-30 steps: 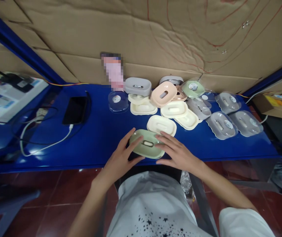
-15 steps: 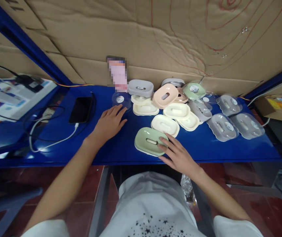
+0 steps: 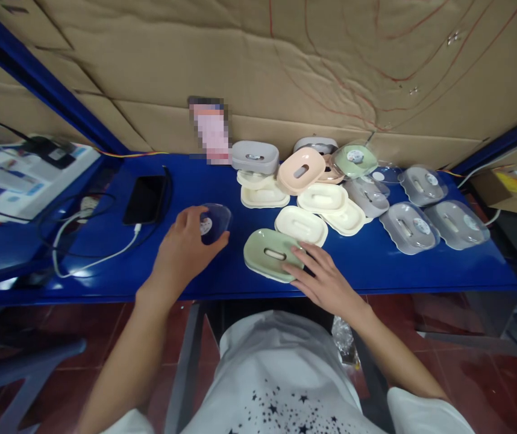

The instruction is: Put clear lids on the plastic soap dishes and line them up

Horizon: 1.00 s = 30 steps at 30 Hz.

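A clear plastic lid point(image 3: 219, 224) with a round white sticker is tilted in my left hand point(image 3: 181, 244), gripped between thumb and fingers just above the blue table. To its right, a green soap dish point(image 3: 265, 250) with a slot in its middle lies flat near the front edge. My right hand point(image 3: 324, 277) holds that dish by its right end, fingers over the rim. Right behind the dish lies a cream oval tray point(image 3: 301, 225). More cream trays point(image 3: 322, 198) overlap farther back, beside a peach dish point(image 3: 301, 172) and a grey dish point(image 3: 255, 157).
Several lidded grey dishes point(image 3: 410, 228) stand on the right, and a lidded green dish point(image 3: 355, 160) at the back. A black phone point(image 3: 144, 200) with a white cable lies on the left. A pixelated phone point(image 3: 211, 129) leans against the cardboard wall point(image 3: 159, 72).
My left hand has taken hold of the clear lid, lifted and tilted it, and drawn it nearer to me. My right hand stays at the green soap dish.
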{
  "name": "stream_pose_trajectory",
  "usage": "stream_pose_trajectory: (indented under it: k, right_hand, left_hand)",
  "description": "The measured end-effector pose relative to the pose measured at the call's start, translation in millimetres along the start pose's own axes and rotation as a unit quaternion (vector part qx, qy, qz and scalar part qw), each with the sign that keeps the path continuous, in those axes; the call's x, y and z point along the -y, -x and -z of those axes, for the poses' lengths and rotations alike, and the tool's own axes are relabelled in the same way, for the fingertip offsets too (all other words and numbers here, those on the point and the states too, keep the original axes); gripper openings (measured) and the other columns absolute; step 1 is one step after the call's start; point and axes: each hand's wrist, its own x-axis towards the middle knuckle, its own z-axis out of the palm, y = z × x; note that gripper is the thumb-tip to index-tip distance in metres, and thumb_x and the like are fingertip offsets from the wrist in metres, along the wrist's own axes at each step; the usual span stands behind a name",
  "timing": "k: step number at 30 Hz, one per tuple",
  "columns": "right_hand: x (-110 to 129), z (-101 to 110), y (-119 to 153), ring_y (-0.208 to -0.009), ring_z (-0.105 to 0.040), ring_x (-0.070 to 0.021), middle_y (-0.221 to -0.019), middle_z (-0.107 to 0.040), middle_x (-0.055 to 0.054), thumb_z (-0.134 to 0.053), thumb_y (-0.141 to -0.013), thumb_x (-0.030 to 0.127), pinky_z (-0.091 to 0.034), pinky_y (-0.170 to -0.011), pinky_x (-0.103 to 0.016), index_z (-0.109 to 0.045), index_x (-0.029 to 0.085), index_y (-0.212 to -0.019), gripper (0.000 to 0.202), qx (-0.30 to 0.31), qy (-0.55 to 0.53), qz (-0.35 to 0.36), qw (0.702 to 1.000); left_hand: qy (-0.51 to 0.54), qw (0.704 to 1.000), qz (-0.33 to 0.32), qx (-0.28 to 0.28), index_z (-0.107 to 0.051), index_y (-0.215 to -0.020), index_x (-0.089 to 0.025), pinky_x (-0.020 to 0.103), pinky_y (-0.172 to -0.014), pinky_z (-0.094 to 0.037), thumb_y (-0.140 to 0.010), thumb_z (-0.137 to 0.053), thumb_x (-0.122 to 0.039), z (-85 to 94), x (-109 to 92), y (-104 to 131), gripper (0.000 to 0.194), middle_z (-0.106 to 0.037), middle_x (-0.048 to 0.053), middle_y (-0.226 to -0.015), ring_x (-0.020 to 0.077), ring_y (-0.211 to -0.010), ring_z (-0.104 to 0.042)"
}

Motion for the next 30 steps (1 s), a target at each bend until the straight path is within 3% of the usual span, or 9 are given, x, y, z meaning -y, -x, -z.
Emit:
stream_pose_trajectory:
  k: [4,8,13,19,22,26,30]
  right_hand:
    - [5.1,0.5,-2.4,-0.161,-0.040,-0.0291,-0.158,-0.062,-0.010,-0.053,-0.107,0.014,-0.047,-0.129,-0.057,-0.061,0.021,-0.149,0.043,0.022,-0.043,0.000,0.999]
    - [10.5,-2.8,-7.1,-0.164,-0.035,-0.0301,-0.165,-0.054,-0.015,-0.051,-0.101,0.009,-0.046,-0.129,-0.058,-0.059,0.017,-0.150,0.050,0.026,-0.067,0.007,0.997]
    - [18.1,-10.9,-15.2,-0.159,-0.042,-0.0343,-0.157,-0.060,-0.016,-0.062,-0.108,0.036,-0.043,-0.129,-0.064,-0.063,0.019,-0.143,0.039,-0.003,-0.031,-0.019,0.999]
    - [25.1,-11.7,-18.0,-0.160,-0.042,-0.0303,-0.155,-0.063,-0.011,-0.055,-0.102,0.009,-0.046,-0.126,-0.056,-0.064,0.026,-0.146,0.048,-0.004,-0.027,-0.024,0.999]
    - [28.4,-10.2,-19.9,-0.155,-0.047,-0.0321,-0.152,-0.064,-0.013,-0.056,-0.102,0.012,-0.047,-0.124,-0.056,-0.065,0.023,-0.144,0.044,-0.001,-0.010,-0.022,1.000]
    - [33.0,-12.3,-25.2,-0.148,-0.052,-0.0339,-0.144,-0.069,-0.013,-0.061,-0.107,0.029,-0.046,-0.121,-0.057,-0.070,0.024,-0.135,0.030,-0.002,0.022,-0.032,0.999]
    - [35.4,-15.6,-25.9,-0.149,-0.050,-0.0315,-0.143,-0.069,-0.011,-0.060,-0.107,0.021,-0.044,-0.121,-0.051,-0.070,0.026,-0.135,0.030,-0.009,0.047,-0.036,0.998]
  left_hand:
    - [0.135,0.967,-0.210,0.050,-0.046,-0.151,-0.024,0.055,-0.126,-0.044,-0.095,-0.069,-0.044,9.5,-11.9,5.6,0.063,-0.043,0.017,-0.171,0.0361,-0.157,-0.046]
    - [0.142,0.936,-0.309,0.091,-0.043,-0.153,-0.025,0.056,-0.128,-0.041,-0.094,-0.068,-0.037,14.8,-34.5,7.2,0.065,-0.039,0.016,-0.175,0.0354,-0.161,-0.042]
    - [0.124,0.935,-0.318,0.092,-0.044,-0.154,-0.025,0.057,-0.126,-0.042,-0.093,-0.068,-0.035,12.9,-38.2,7.0,0.066,-0.039,0.015,-0.175,0.0366,-0.160,-0.043]
    - [0.146,0.944,-0.286,0.077,-0.043,-0.156,-0.031,0.061,-0.126,-0.045,-0.093,-0.069,-0.036,11.6,-20.2,20.4,0.068,-0.037,0.011,-0.177,0.0371,-0.160,-0.043]
    - [0.151,0.947,-0.274,0.072,-0.043,-0.155,-0.033,0.061,-0.128,-0.043,-0.094,-0.069,-0.035,13.7,-14.9,25.4,0.066,-0.036,0.009,-0.177,0.0357,-0.161,-0.042]
    - [0.157,0.950,-0.264,0.063,-0.043,-0.155,-0.034,0.062,-0.129,-0.042,-0.094,-0.069,-0.034,14.2,-12.5,29.6,0.067,-0.037,0.009,-0.177,0.0352,-0.161,-0.041]
    - [0.150,0.950,-0.265,0.062,-0.042,-0.155,-0.034,0.063,-0.127,-0.043,-0.094,-0.068,-0.034,12.8,-12.4,34.0,0.066,-0.037,0.009,-0.177,0.0356,-0.160,-0.043]
